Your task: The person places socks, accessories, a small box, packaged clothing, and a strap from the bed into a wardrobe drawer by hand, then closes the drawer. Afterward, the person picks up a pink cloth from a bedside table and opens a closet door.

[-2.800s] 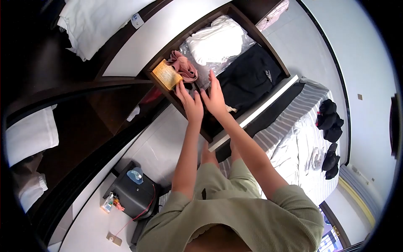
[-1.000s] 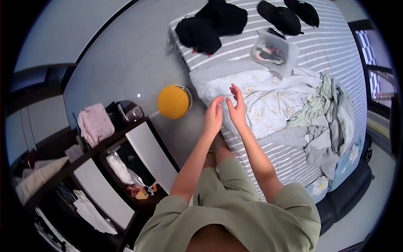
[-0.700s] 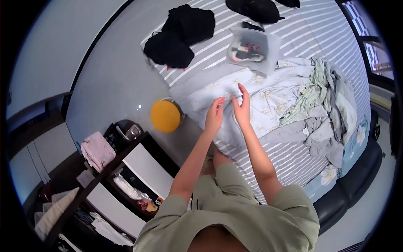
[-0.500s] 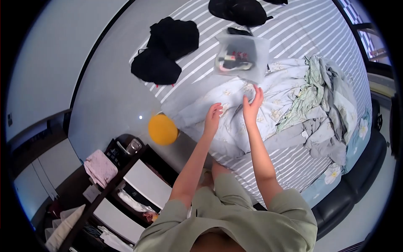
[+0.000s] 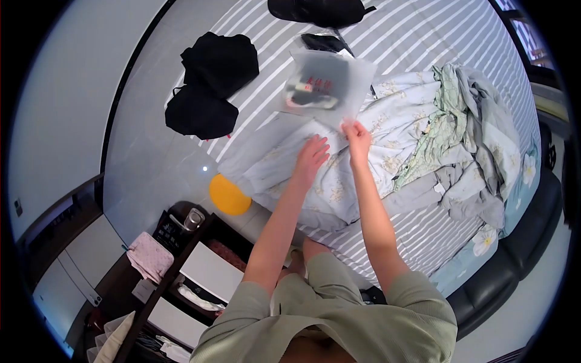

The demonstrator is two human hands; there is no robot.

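Note:
A frosted plastic bag point(image 5: 357, 78) with red lettering lies at the far side of the bedding, something dark and pale showing through it. My right hand point(image 5: 358, 140) is closed in a pinch on the bag's near corner. Just left of it, my left hand point(image 5: 312, 155) has its fingers apart and holds nothing, over the pale floral quilt point(image 5: 339, 175). Whether its fingertips touch the cloth I cannot tell. Behind the bag sits a small dark item in clear wrapping point(image 5: 324, 42).
Black folded garments point(image 5: 221, 63) lie on the striped bed sheet point(image 5: 266, 66), left of the bag. A black cap point(image 5: 321, 11) is at the far edge. A yellow round stool point(image 5: 230, 195) stands beside the bed, near an open shelf unit point(image 5: 209, 272). A black headboard point(image 5: 508, 266) borders the right.
My right hand has gone from open to pinching the bag's near corner. My left hand has shifted slightly up and right. The whole view has turned a little.

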